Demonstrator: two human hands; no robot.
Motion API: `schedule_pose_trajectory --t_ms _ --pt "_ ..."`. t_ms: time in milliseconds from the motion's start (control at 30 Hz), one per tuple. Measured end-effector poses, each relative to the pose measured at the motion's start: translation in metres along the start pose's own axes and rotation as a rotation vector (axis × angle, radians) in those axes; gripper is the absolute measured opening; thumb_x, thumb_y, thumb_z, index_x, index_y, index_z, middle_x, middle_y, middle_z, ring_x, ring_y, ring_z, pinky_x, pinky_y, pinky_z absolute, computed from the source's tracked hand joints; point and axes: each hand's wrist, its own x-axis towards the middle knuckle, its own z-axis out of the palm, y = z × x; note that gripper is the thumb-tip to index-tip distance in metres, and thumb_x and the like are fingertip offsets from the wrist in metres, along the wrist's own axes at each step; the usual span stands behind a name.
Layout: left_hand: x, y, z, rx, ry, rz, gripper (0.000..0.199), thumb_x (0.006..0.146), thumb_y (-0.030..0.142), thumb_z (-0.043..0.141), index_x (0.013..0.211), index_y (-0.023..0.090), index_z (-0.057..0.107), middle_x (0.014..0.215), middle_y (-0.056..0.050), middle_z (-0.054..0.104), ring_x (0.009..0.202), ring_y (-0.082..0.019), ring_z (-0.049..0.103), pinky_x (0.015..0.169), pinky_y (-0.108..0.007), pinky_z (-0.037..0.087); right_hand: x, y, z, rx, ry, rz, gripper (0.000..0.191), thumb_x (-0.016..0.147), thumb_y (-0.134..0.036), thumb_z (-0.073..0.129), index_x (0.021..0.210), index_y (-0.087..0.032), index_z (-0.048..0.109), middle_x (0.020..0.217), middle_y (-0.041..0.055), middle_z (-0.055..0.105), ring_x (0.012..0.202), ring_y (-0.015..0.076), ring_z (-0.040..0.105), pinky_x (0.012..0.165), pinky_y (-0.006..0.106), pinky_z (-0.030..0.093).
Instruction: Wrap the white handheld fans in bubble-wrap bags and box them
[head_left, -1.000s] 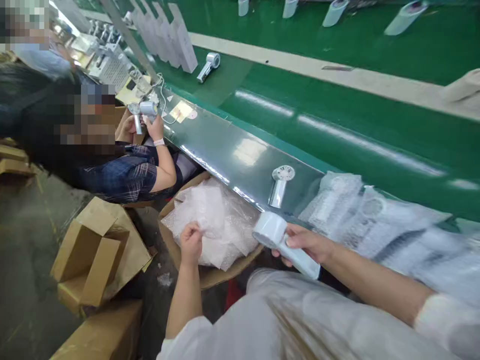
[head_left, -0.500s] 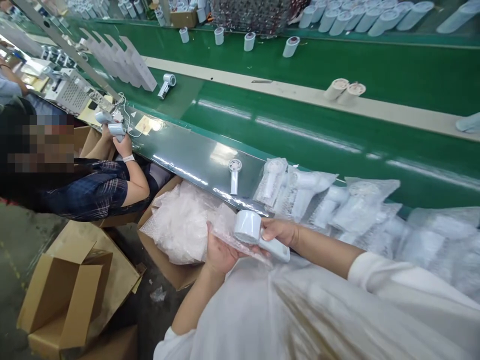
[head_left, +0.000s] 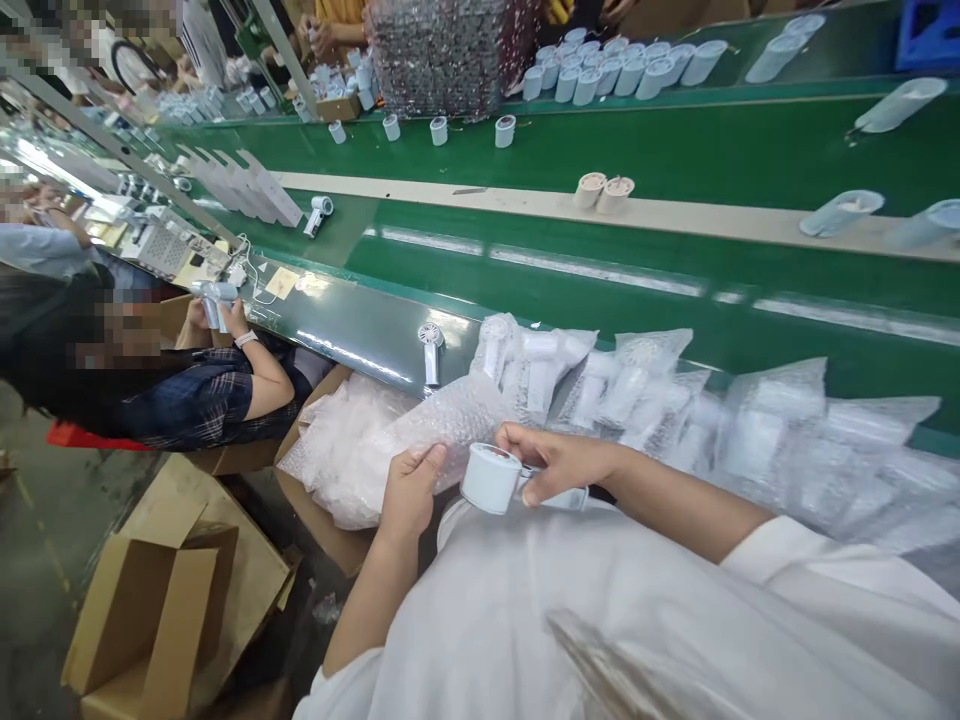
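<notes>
pinching a bag (head_left: 465, 412), the left hand (head_left: 411, 487) has thumb and fingers together on it; the right hand (head_left: 562, 466) is clamped on a fan (head_left: 490, 482), held just off the near edge of the glossy table (head_left: 360, 318). a second fan (head_left: 431, 355) lies by that edge, with bagged fans (head_left: 536, 375) running on to the right. a green belt (head_left: 525, 234) follows the far edge. below the near edge sits a carton (head_left: 330, 540) of bubble wrap (head_left: 345, 440); a co-worker (head_left: 217, 392) sits at left.

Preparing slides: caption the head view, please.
Right hand holds a pale handheld fan; left hand grips bubble wrap.
</notes>
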Motion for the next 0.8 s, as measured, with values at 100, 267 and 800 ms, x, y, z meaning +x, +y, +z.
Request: schedule_pose_trajectory --t_ms 100,267,800 --pt "0.007 -0.006 0.013 0.441 0.313 0.220 0.017 0.076 0.028 0.067 0.066 0.017 0.057 0.072 -0.002 0.061 0.072 -0.016 0.055 0.070 -0.028 0.043 -0.016 -0.003 0.011 0.103 0.075 -0.032 0.053 0.061 -0.034 0.085 0.091 -0.018 0.045 0.090 -0.0015 0.058 0.078 0.0108 0.058 0.063 0.021 0.048" --pt "0.006 -0.017 0.034 0.734 0.167 0.285 0.013 0.071 0.010 0.056 0.067 0.020 0.050 0.061 0.004 0.049 0.060 -0.012 0.044 0.059 -0.024 0.033 -0.022 0.006 0.026 0.204 0.103 0.180 0.058 0.054 -0.030 0.088 0.095 -0.018 0.047 0.092 -0.0005 0.059 0.077 0.0138 0.062 0.059 0.025 0.054" --pt "-0.033 -0.052 0.064 -0.012 0.158 0.100 0.025 0.068 0.038 0.075 0.079 0.016 0.070 0.074 0.000 0.066 0.071 -0.012 0.058 0.072 -0.025 0.046 -0.073 0.039 0.015 0.344 0.052 0.220 0.083 0.059 -0.023 0.085 0.129 -0.023 0.042 0.098 0.0024 0.065 0.076 0.0167 0.068 0.054 0.023 0.057"
